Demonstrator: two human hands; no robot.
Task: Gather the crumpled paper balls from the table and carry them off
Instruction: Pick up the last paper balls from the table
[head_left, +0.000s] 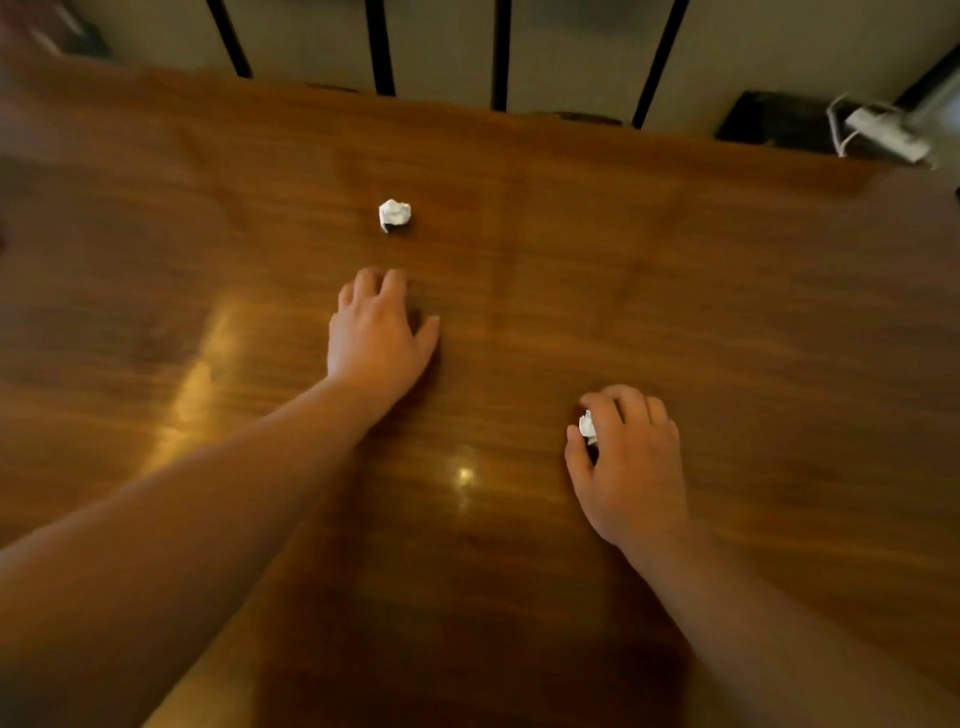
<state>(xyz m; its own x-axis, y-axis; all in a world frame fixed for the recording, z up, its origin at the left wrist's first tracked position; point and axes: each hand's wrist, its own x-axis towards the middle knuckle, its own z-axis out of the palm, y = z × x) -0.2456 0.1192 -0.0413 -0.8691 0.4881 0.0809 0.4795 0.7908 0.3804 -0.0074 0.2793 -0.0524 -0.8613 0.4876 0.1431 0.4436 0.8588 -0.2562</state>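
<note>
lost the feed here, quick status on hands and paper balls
Right hand closed on one paper ball. Left hand open, short of the second ball. Table path clear.

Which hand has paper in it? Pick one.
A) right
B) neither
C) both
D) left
A: the right hand curls around a white paper ball, while the left hand is open and empty, short of the loose ball on the table.
</note>
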